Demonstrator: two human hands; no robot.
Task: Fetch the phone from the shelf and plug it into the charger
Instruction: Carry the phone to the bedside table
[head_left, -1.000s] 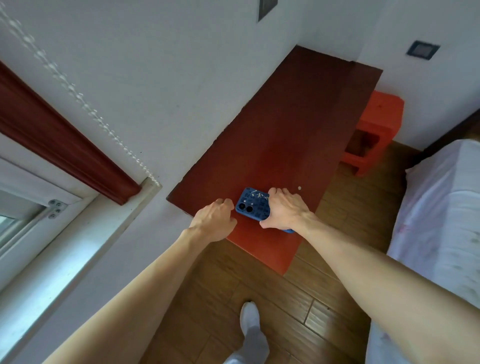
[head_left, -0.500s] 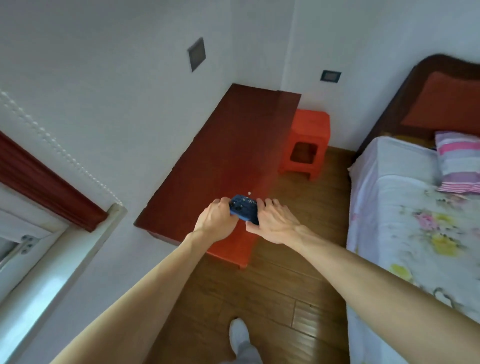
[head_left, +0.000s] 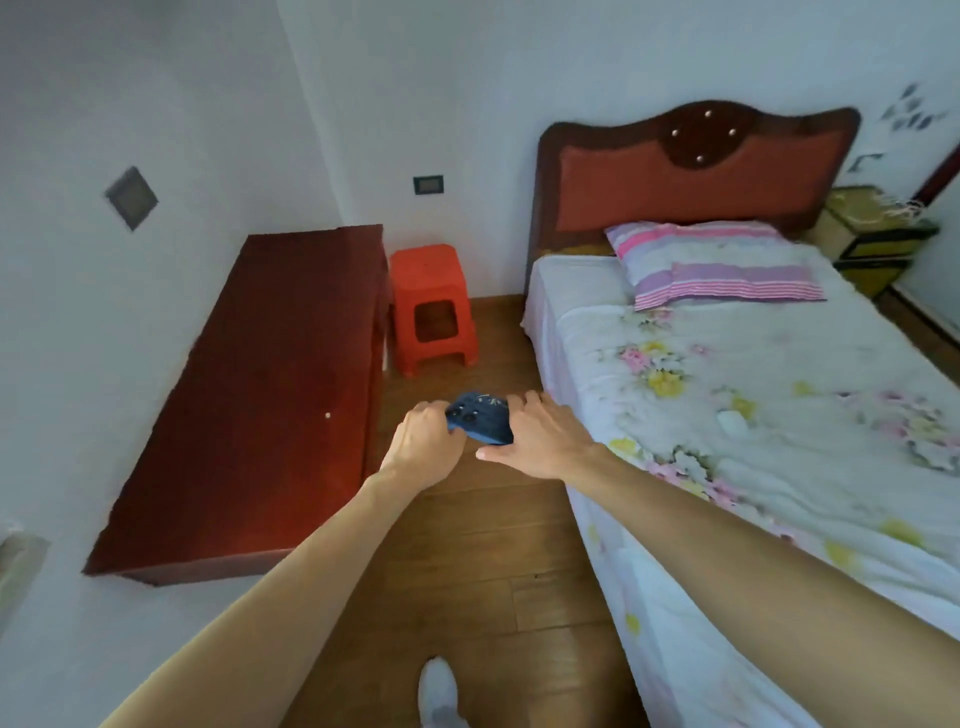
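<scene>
A phone in a dark blue case, camera side up, is held in the air above the wooden floor, between the red-brown shelf and the bed. My left hand grips its left end. My right hand holds its right end, fingers spread over the top. The shelf top on the left carries only a small white speck. A small white object lies on the bedspread; I cannot tell what it is. No charger cable is recognisable.
An orange plastic stool stands beyond the shelf. A bed with floral cover, striped pillow and red headboard fills the right. Two wall plates sit on the white walls. A yellow-green cabinet stands far right. My white shoe is on the floor.
The phone has come off the shelf top, held by both hands, and moved right over the floor. My view has swung right, bringing the whole bed into sight.
</scene>
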